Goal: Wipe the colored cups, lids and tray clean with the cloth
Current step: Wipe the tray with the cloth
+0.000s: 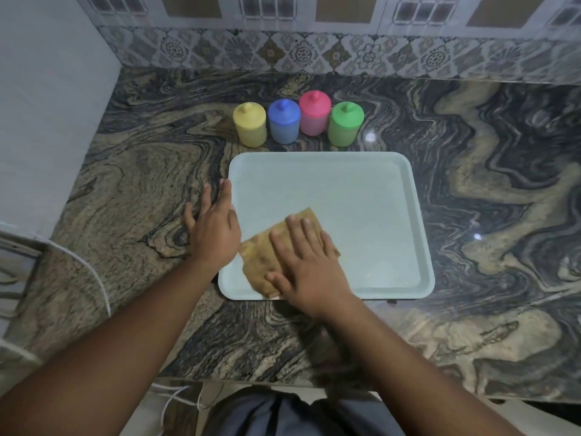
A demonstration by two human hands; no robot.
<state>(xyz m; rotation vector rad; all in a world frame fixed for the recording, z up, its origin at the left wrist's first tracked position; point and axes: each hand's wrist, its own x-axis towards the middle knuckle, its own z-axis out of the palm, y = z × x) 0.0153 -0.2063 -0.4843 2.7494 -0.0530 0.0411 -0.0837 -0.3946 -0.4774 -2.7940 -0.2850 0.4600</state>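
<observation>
My cloth (284, 247) looks coarse, woven; the tray (345, 196) – smooth matt plastic. The counter (471, 184) is glossy polished stone.

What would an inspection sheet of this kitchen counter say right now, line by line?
Surface: swirled stone counter, looks dry.
Job's things: pale tray flat on the counter; brown cloth on the tray's near-left part; yellow cup, blue cup, pink cup and green cup lidded, in a row behind the tray.
Clutter: nothing seen.
Grippers: left hand flat at the tray's left rim; right hand pressed flat on the cloth.
Cables: white cord at the counter's left edge.
Surroundings: patterned tile wall behind.
</observation>
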